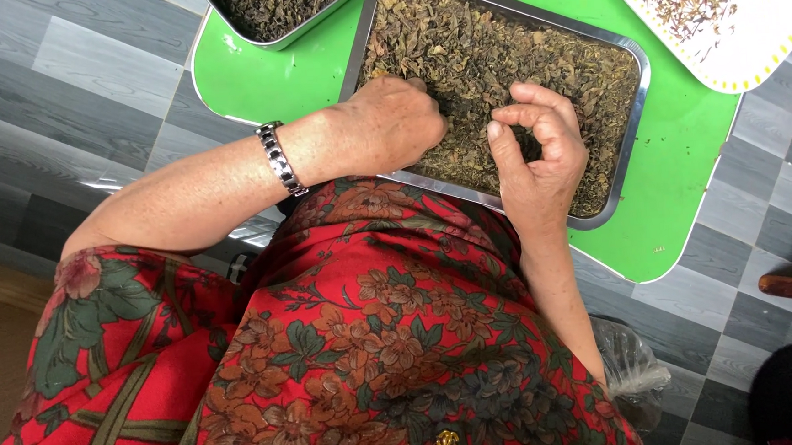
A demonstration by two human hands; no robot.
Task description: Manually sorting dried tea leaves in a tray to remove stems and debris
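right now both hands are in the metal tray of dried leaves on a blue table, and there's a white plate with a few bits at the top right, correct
Not quite: the table is bright green, not blue, as the head view shows. The rest holds: the left hand and the right hand are in the metal tray of dried leaves, and the white plate with a few bits sits at the top right.

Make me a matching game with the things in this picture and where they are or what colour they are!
Things:
1. metal tray of dried leaves
2. small table
3. white plate
4. bracelet

Places and colours:
A. bright green
B. on the left wrist
C. top right corner, with a few bits on it
D. under both hands

Right pairs: 1-D, 2-A, 3-C, 4-B.

The left hand rests in the leaves; the right hand pinches its fingers together above them.
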